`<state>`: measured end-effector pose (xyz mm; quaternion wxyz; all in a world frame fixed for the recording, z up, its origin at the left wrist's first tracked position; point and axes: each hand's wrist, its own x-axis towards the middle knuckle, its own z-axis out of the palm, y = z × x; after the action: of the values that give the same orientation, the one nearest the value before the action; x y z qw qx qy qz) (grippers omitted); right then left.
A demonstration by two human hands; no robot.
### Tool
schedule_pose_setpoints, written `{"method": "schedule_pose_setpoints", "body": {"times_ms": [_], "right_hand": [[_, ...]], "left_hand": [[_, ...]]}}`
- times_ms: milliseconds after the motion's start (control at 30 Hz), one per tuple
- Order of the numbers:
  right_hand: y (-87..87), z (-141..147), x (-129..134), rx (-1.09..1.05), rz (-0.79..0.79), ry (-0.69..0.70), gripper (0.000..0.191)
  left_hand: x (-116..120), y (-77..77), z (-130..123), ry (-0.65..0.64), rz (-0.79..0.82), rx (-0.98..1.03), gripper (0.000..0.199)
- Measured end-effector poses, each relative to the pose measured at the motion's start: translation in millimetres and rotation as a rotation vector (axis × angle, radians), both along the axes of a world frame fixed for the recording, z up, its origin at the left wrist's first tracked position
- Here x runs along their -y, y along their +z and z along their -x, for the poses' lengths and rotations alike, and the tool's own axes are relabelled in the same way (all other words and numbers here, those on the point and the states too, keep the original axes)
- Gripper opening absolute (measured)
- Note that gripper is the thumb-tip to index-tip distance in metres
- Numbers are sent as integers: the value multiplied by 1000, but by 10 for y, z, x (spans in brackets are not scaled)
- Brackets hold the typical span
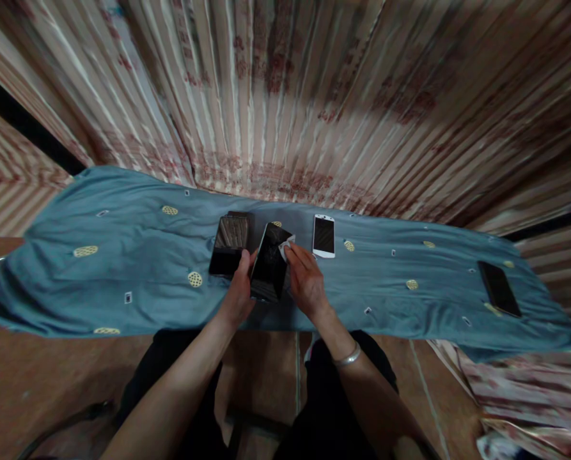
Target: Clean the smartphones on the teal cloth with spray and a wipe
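Note:
A black phone (269,268), its glossy screen facing up, is held tilted above the cloth by my left hand (240,291), which grips its lower left edge with the thumb along the side. My right hand (307,278) pinches a small white wipe (288,246) against the phone's upper right part. Fine marks show on that screen near the wipe. Just left of the held phone lie dark phones, stacked or overlapping, the top one (227,252) reflecting the curtain. A white phone (324,236) with a dark screen lies to the right of my hands.
A blue-green cloth (136,255) with yellow patterns covers the long table. Another black phone (499,289) lies near its right end. Behind hangs a striped, pleated curtain (275,96). My legs are below the front edge, over a brown floor (266,370).

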<state>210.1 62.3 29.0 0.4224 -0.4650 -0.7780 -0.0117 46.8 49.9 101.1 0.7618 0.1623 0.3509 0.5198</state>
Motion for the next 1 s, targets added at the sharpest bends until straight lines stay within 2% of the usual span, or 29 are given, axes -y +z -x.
{"method": "schedule_pose_setpoints", "body": {"times_ms": [100,233,500,633,800,1000], "right_hand": [[-11,42,33,6,-14,39,53],[-13,5,13,18,39,12,54],[-4,-110,-64,-2,72,-13,56],[-21,-68,-26,10,106,-4,57],[-34,-22,26,36,70,13,53],[-36,-28,56,63,77,43,51]], "left_hand": [[-12,26,5,30,12,-5,57],[-5,35,-10,17,18,-2,58],[14,-47,-19,-41,-3,1,54],[-11,-55,-13,-15,-14,22,57],[-28,-58,-10,16,-24,14,58],[-36,-46,-20,61,23,-19,56]]}}
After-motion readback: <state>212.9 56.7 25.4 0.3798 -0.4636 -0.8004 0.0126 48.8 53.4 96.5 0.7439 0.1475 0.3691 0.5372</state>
